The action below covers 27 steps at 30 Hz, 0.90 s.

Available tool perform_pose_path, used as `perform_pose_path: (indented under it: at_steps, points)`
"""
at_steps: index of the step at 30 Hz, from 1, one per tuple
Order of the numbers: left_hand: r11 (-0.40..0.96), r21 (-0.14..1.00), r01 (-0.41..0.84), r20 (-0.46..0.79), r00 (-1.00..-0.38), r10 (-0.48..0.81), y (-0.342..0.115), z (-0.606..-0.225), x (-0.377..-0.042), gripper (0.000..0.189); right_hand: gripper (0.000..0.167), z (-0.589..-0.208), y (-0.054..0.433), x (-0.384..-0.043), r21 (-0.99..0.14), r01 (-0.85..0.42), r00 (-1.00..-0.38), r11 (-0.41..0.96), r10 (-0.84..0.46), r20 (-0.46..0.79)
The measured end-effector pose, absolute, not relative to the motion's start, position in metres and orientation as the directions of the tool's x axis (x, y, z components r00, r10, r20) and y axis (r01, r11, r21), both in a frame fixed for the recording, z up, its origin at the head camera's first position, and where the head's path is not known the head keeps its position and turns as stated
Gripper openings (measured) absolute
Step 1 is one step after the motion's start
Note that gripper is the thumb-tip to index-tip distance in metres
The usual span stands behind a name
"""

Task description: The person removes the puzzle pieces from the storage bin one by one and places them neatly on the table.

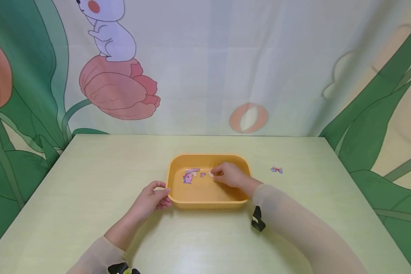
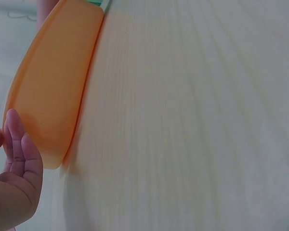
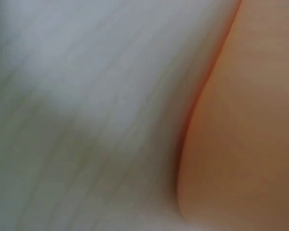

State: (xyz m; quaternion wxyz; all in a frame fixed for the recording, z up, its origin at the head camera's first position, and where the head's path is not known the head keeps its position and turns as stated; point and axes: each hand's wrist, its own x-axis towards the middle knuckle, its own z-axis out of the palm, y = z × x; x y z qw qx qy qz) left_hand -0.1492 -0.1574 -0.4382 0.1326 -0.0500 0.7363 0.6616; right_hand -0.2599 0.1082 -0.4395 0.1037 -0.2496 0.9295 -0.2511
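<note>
A shallow orange-yellow tray (image 1: 209,204) sits on the table, with small pink and purple cut-out pieces (image 1: 188,176) at its left inside. Beside them lies a tiny pink-purple piece (image 1: 203,175). My left hand (image 1: 154,197) grips the tray's left end, thumb on the rim and fingers against the outer wall, also visible in the left wrist view. Over the right side of the tray reaches my right hand (image 1: 228,175), its thumb and fingertips pinching at a small pale piece (image 1: 210,174). The right wrist view shows the tray wall (image 3: 241,134) but not the hand.
To the right of the tray, a small colourful butterfly-like piece (image 1: 276,169) lies on the pale wooden table (image 1: 294,213). A curtain (image 1: 191,76) printed with flowers and an animal hangs behind the table's far edge. Dark wrist cameras (image 1: 258,219) are worn over the sleeves.
</note>
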Motion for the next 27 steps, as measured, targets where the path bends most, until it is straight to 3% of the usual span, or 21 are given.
perform_pose_path:
  at_steps: [5, 16, 27]
  points:
    - [0.119, 0.961, -0.251, -0.264, -0.959, 0.107, -0.1577, -0.4377, -0.1491, 0.027, 0.021, -0.4385, 0.1064, -0.26, -0.515, -0.416, -0.849, 0.75, -0.523, -0.076]
    - [0.122, 0.959, -0.256, -0.27, -0.956, 0.113, -0.159, -0.4377, -0.1497, 0.029, 0.021, -0.4409, 0.1041, -0.2609, -0.52, -0.403, -0.844, 0.753, -0.526, -0.107]
    - [0.126, 0.958, -0.257, -0.27, -0.957, 0.103, -0.1584, -0.4385, -0.1495, 0.029, 0.01, -0.4387, 0.1052, -0.2605, -0.611, -0.315, -0.894, 0.726, -0.443, -0.064]
